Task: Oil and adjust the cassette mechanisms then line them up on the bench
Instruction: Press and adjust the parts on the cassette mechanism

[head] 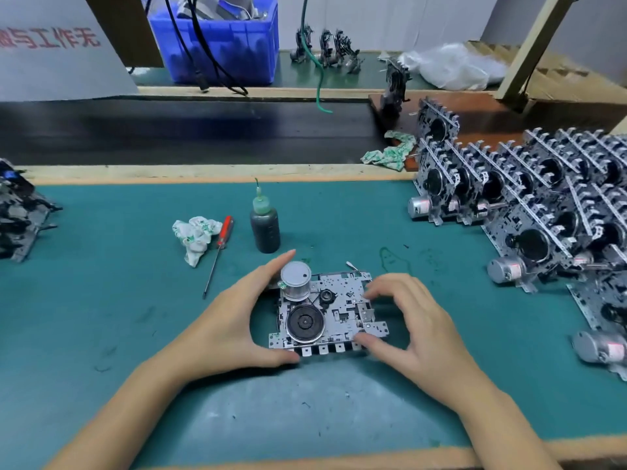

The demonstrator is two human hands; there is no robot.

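A metal cassette mechanism [342,301], with a silver motor can and a black flywheel on its left half, lies flat on the green mat [101,300] in front of me. My left hand [234,322] holds its left side, index finger along the far edge by the motor and thumb at the near edge. My right hand [412,329] grips the right side, fingers curled over the far right corner and thumb on the near edge. A dark oil bottle [265,227] with a green nozzle stands just behind the mechanism.
A red-handled screwdriver [220,247] and a crumpled cloth [195,235] lie to the left of the bottle. Rows of several upright mechanisms [529,195] fill the right side. More mechanisms [17,215] sit at the left edge. A blue crate [220,45] stands beyond a dark conveyor belt [169,130].
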